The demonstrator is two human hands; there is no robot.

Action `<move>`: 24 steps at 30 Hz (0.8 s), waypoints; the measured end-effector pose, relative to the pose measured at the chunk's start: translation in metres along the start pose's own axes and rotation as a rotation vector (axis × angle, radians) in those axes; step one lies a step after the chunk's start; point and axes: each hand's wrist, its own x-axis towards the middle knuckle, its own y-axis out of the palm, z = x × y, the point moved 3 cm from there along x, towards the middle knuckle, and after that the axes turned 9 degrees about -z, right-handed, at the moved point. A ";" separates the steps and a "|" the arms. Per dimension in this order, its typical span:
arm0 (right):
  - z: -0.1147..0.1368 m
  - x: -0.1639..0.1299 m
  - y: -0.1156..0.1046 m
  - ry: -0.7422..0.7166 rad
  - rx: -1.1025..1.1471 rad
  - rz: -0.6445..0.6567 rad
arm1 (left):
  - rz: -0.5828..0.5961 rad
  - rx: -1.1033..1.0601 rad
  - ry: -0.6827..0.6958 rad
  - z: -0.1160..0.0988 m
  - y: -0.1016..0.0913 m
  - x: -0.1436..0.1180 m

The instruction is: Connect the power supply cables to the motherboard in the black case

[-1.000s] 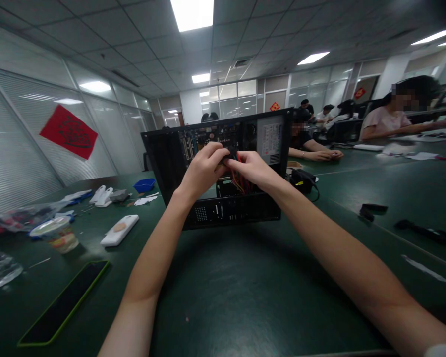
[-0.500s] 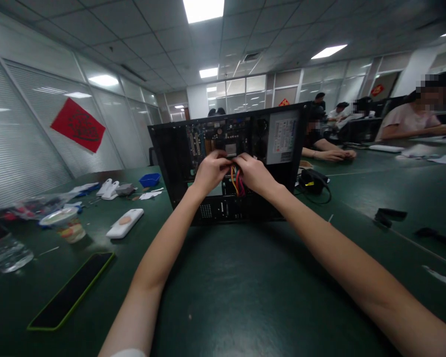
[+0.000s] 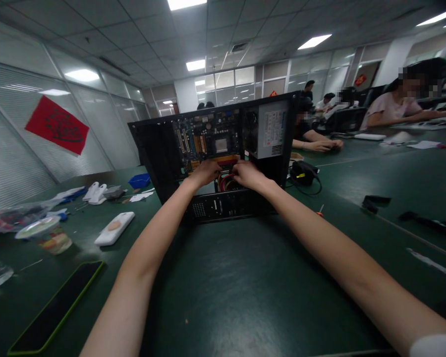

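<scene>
A black computer case (image 3: 204, 210) stands with its open side facing me. Inside it are a motherboard (image 3: 193, 131) and, at upper right, a power supply (image 3: 273, 131). Both my hands reach into the lower middle of the case, just below the orange memory slots (image 3: 228, 159). My left hand (image 3: 205, 173) has its fingers curled together; what they grip is hidden. My right hand (image 3: 250, 175) is closed at the fingertips on a bundle of coloured power cables (image 3: 227, 182), which loops down between the hands. The cable's end is too small to make out.
On the left lie a phone (image 3: 57, 307), a white power bank (image 3: 115, 229), a plastic cup (image 3: 54, 238) and a blue tray (image 3: 139, 180). To the right are a black cable bundle (image 3: 305, 173) and a screwdriver (image 3: 320, 212). Other people sit beyond the table.
My hands have moved apart and slightly lower, uncovering the memory slots. The coloured cables now bend in a loop rather than hanging straight. The view has shifted a little.
</scene>
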 end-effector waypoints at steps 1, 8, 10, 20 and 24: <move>0.001 -0.001 0.000 0.002 0.000 0.005 | -0.015 -0.013 -0.018 -0.001 0.001 -0.001; 0.004 -0.002 -0.001 0.004 0.008 0.052 | -0.080 -0.059 -0.138 0.006 0.015 -0.010; 0.004 -0.001 0.000 0.010 0.010 0.065 | -0.068 -0.038 -0.105 0.007 0.016 -0.009; 0.002 0.000 0.003 0.016 0.042 0.077 | -0.078 0.007 -0.229 0.002 0.006 -0.012; 0.004 -0.001 0.001 0.014 0.057 0.078 | -0.082 0.019 -0.246 -0.002 0.003 -0.014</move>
